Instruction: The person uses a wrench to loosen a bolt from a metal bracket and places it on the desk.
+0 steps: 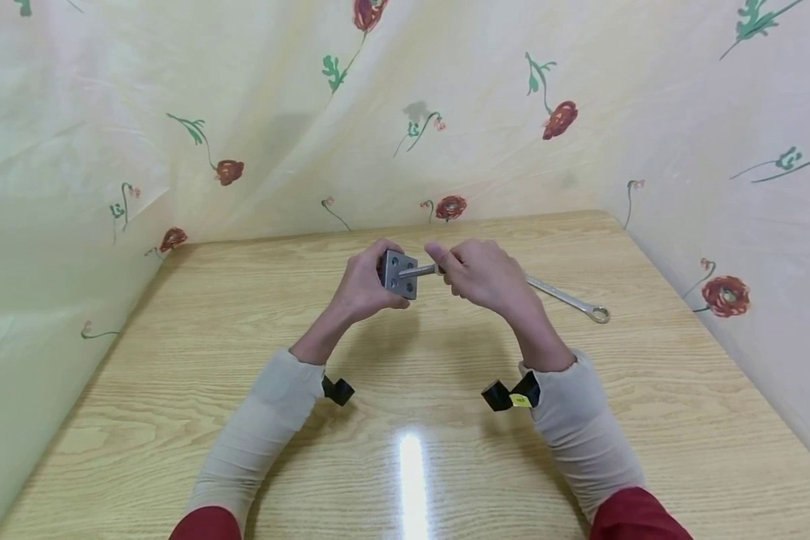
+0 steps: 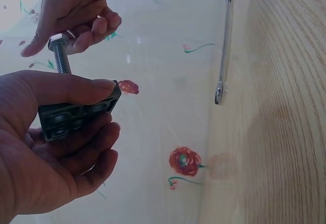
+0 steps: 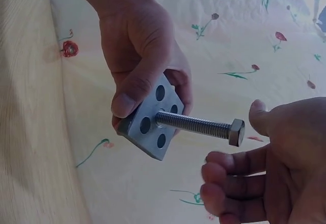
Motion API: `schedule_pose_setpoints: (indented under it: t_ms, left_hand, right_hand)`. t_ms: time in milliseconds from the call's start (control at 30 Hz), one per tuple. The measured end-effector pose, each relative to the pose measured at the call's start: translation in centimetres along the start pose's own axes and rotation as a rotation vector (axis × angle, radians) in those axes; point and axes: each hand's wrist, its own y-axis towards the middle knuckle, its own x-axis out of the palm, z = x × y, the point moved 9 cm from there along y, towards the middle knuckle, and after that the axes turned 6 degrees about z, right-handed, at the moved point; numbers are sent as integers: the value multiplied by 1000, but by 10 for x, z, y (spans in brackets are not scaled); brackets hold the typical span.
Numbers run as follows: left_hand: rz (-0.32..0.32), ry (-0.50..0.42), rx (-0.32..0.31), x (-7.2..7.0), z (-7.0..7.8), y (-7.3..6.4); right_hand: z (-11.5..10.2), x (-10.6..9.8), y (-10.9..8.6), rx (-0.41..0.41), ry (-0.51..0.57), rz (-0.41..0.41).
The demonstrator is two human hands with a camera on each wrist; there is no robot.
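My left hand (image 1: 363,286) grips a grey square metal plate (image 3: 153,134) by its edges, holding it above the table. The plate has several round holes, and a long threaded hex bolt (image 3: 198,126) stands out of its middle. In the right wrist view the bolt's head points toward my right hand (image 1: 482,279). A small gap shows there between the bolt head and that hand, whose thumb is raised and fingers loosely bent. The back of the plate is partly hidden by the left fingers, though hollows show in the left wrist view.
A combination wrench (image 1: 567,298) lies on the wooden table (image 1: 405,360) behind and to the right of my right hand. Flower-patterned sheeting (image 1: 277,112) rises behind the table and at both sides. Black wrist cameras hang under both sleeves.
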Motion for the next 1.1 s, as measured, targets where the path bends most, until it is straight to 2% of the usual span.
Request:
schedule_pose_setpoints:
  t_ms: [200,667,867,1100]
  left_hand:
    - [-4,-3,-3,1,0,0]
    - [-20,-20,-13,1,0,-1]
    - [-16,-21,-23,1,0,-1]
    - [-8,-27,-25,-1,1,0]
  right_hand:
    - [-2,-1,0,-3,-9,6]
    - [-19,-12,-5,-155,32,72]
    - [-30,-16,-8,-254,63,114]
    - [-42,-22,-12,-397,96,218]
